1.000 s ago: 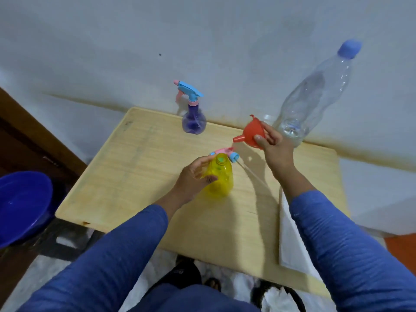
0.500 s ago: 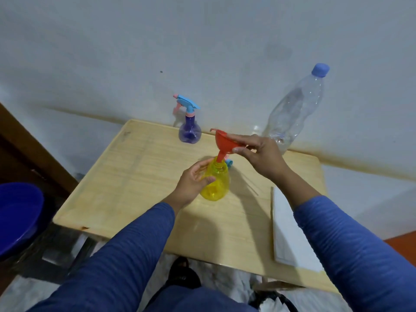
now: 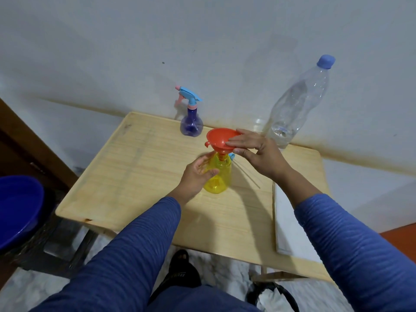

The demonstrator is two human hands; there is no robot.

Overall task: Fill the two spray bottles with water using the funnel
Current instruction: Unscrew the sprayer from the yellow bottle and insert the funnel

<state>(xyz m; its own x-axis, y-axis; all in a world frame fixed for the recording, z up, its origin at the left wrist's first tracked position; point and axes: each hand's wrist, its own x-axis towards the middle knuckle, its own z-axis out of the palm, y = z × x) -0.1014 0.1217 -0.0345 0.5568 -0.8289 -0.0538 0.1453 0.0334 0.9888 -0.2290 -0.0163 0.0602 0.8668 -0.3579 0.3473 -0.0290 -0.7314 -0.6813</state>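
While the left hand (image 3: 198, 174) wraps round the yellow spray bottle (image 3: 219, 176) near the middle of the desk (image 3: 135, 167), its grip narrow on the bottle's left flank, the funnel (image 3: 221, 140) stands upright with its stem down in the open neck. The bottle's long axis and the funnel's run in one line, straight up. Farther back, the purple spray bottle (image 3: 191, 122) stands against the wall with its spray head on, well apart from both hands. Just behind the yellow bottle lies what looks like its removed spray head (image 3: 231, 156), mostly hidden, its thin dip tube (image 3: 247, 176) running out to the right across the desk.

The right hand (image 3: 258, 154) holds the funnel's right rim, fingers over the lip and thumb beneath, a light pinch. Up and to the right of that grip, beyond the knuckles, the clear water bottle (image 3: 299, 104) stands by the wall, capped, with water low in its base. It lies nearer the right hand than the left, so I judge the right hand is the one to let go of the funnel and fetch it, while the left steadies the yellow bottle. A white sheet (image 3: 290, 221) lies along the desk's right edge.
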